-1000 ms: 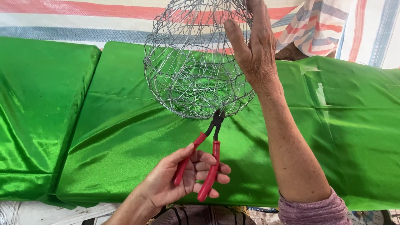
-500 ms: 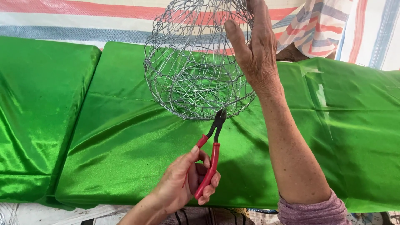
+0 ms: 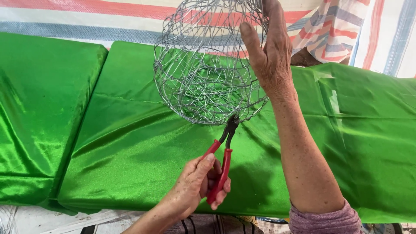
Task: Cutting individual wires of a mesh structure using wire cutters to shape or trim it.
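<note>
Two hands work on a round wire basket (image 3: 208, 65) held up over the green cloth (image 3: 130, 147). The right hand (image 3: 271, 56) holds its side, fingers wrapped on the wires. The left hand (image 3: 195, 186) squeezes red-handled pliers (image 3: 221, 167), tips pinching the basket's bottom rim. Twisting that wire looks like this step; it needs a firm, steady squeeze.

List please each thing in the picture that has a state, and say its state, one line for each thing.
Wire basket: held up in the air above the green cloth, tilted.
Pliers: red handles squeezed together, nose at the basket's lower rim.
Left hand: shut around the plier handles.
Right hand: gripping the basket's side, fingers up.
Green cloth: spread out, shiny, slightly creased.
Striped tarp: spread behind the cloth.
</note>
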